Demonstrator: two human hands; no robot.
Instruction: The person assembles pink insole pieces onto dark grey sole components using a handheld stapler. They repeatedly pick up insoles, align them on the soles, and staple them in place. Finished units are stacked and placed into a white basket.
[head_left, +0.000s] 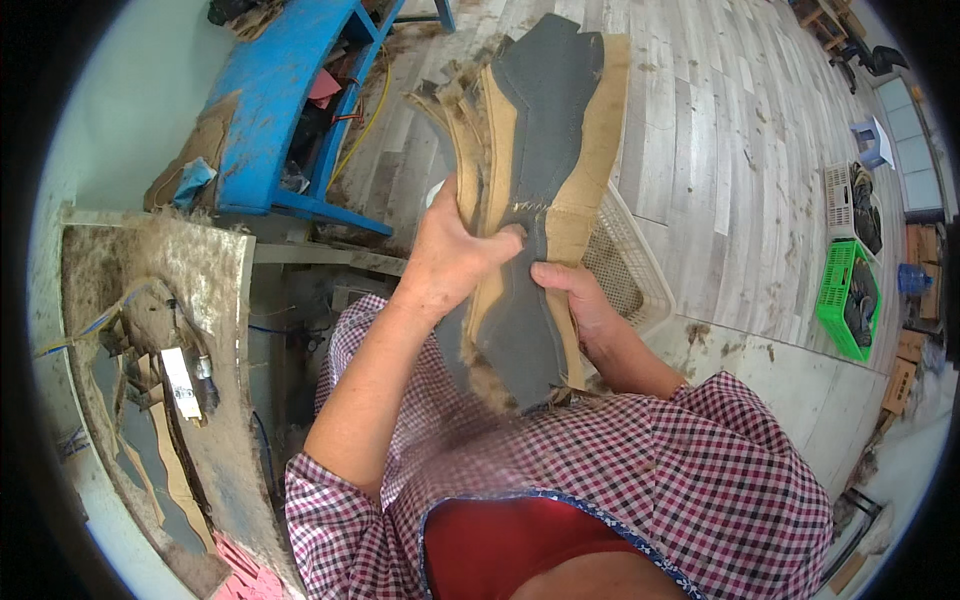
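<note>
Both my hands hold a thick stack of stitched leather-like pieces [550, 110], dark grey on the front with tan edges and fuzzy backs. It stands roughly upright in front of my checked smock, its lower end close to the cloth. My left hand [450, 250] is closed around the left side, with its thumb pressed on the grey face. From the other side my right hand [590, 305] grips the right edge, its thumb also on the front, just below a line of pale stitching. The fingers of both hands are mostly hidden behind the stack.
Fluff covers a worktable [215, 270] at the left, with more grey-and-tan pieces [175, 470] and a small white block [180, 383] on it. Beyond stands a blue bench [250, 130]. A white basket [640, 265] sits behind the stack; a green crate [838, 305] is far right.
</note>
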